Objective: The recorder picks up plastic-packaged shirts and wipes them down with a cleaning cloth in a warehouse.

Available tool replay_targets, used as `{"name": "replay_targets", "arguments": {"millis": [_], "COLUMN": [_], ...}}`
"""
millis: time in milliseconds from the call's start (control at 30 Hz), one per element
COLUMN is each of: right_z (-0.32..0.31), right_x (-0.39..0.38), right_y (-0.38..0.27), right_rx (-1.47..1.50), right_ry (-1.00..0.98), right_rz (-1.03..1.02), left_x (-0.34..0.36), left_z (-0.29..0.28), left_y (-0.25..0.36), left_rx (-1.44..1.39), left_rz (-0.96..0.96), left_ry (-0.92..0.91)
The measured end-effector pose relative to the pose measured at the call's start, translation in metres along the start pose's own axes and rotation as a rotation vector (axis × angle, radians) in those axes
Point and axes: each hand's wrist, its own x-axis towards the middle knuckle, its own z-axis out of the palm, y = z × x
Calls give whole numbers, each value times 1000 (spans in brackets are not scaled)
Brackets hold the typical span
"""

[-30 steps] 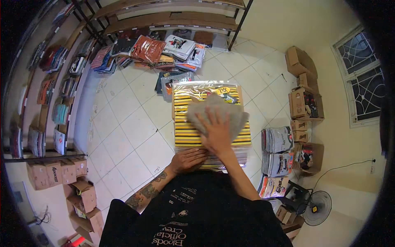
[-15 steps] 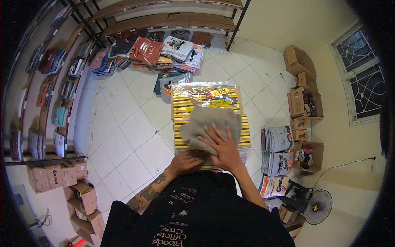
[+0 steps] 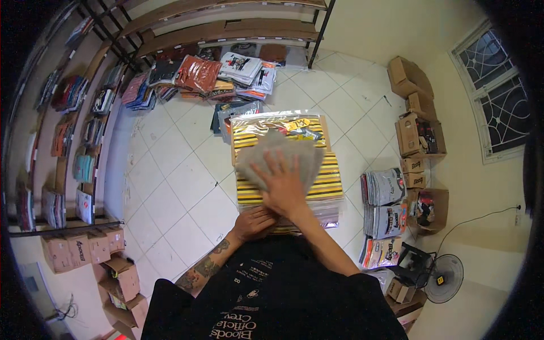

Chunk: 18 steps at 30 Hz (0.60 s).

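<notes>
Before me lies a yellow-and-black striped garment in a clear plastic bag [image 3: 328,181], a yellow label near its far end. My right hand [image 3: 283,184] rests flat with fingers spread on a folded grey cloth [image 3: 309,156], pressing it against the bag's upper middle. The cloth covers part of the stripes. My left hand [image 3: 255,223] lies at the near edge of the bag, fingers side by side and pointing right, below my right wrist. Its fingertips are partly hidden by the right forearm.
Bagged garments [image 3: 198,73] lie piled on the tiled floor under a far shelf [image 3: 266,28]. More shelves [image 3: 71,144] line the left. Bagged stacks [image 3: 387,221], cardboard boxes [image 3: 416,136] and a fan [image 3: 443,279] stand at the right. Further boxes [image 3: 122,277] are at lower left.
My right hand has slid the grey cloth leftward and away from me over the bag, baring stripes on the right. The left hand stays at the near edge.
</notes>
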Motion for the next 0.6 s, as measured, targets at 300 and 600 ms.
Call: {"name": "replay_targets", "arguments": {"millis": [300, 600], "right_z": [-11, -41], "right_x": [-28, -62], "right_y": [-1, 54], "right_rx": [252, 36], "right_ry": [-159, -214], "right_rz": [-348, -51], "left_x": [8, 19], "left_z": [0, -12], "left_y": [11, 10], "left_rx": [-19, 16], "left_rz": [-214, -28], "left_ry": [39, -91]}}
